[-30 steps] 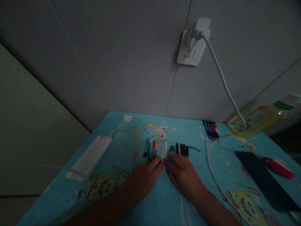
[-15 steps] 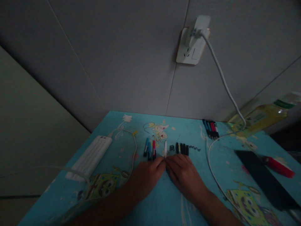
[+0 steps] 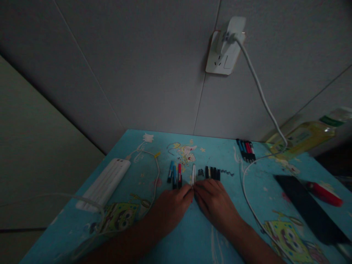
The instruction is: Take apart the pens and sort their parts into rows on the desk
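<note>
My left hand (image 3: pixel 176 201) and my right hand (image 3: pixel 213 196) meet at the middle of the table with fingers closed. Between their fingertips are thin whitish sticks that look like pen refills (image 3: pixel 193 172), pointing away from me; a small red bit shows under the left fingertips. Just beyond my left hand lie blue pen barrels (image 3: pixel 170 172) and a red pen barrel (image 3: pixel 179 172). In front of my right hand is a row of black pen caps (image 3: pixel 213 172), with small dark pieces (image 3: pixel 201 172) to its left and a line of dark springs or bits (image 3: pixel 227 172) to its right.
Several pens (image 3: pixel 246 150) lie at the back right beside an oil-coloured bottle (image 3: pixel 305 137). A white power strip (image 3: pixel 106 183) is on the left. A white cable (image 3: pixel 244 187) crosses the right side, near a dark flat board (image 3: pixel 305 205) and a red-handled object (image 3: pixel 326 194).
The refills' near ends are slightly spread, and a red bit now shows below the left fingertips. Both hands stay almost in place; the view has shifted slightly.
</note>
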`<state>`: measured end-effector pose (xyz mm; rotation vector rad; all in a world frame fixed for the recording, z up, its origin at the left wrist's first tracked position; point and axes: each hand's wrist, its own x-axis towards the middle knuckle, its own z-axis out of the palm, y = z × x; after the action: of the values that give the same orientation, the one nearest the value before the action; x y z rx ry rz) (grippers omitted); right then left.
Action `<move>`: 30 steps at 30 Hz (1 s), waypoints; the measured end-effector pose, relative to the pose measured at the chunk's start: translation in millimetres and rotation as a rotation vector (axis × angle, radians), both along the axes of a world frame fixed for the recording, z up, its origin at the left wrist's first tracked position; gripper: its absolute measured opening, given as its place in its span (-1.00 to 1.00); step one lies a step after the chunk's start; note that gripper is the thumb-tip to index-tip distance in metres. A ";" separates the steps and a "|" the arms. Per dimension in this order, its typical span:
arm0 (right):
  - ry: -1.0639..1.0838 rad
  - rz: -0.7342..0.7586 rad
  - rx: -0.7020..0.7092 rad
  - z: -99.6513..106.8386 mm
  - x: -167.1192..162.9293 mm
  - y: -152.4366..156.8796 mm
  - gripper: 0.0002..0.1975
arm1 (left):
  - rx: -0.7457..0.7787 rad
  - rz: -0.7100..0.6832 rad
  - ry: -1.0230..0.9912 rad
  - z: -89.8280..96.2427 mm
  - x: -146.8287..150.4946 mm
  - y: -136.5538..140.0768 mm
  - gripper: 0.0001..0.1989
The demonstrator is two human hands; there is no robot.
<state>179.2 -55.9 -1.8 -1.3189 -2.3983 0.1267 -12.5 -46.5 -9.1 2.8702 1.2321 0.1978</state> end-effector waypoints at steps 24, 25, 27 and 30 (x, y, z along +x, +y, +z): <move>-0.029 -0.026 -0.031 -2.0 3.5 0.6 -0.69 | -0.004 -0.065 -0.043 -3.8 0.1 -1.1 -0.76; -0.033 -0.027 -0.028 -2.3 3.6 0.6 -0.70 | -0.003 -0.066 -0.043 -4.2 -0.2 -1.1 -0.76; -0.035 -0.024 -0.024 -2.6 3.6 0.6 -0.69 | 0.002 -0.069 -0.041 -4.7 -0.6 -1.0 -0.75; -0.023 -0.015 -0.025 -2.3 3.0 0.7 -0.65 | 0.011 -0.070 -0.034 -4.6 -0.9 -1.1 -0.73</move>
<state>182.1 -55.2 -4.1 -1.3560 -2.4129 0.1385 -13.4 -47.5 -13.8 2.9005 1.1270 0.2518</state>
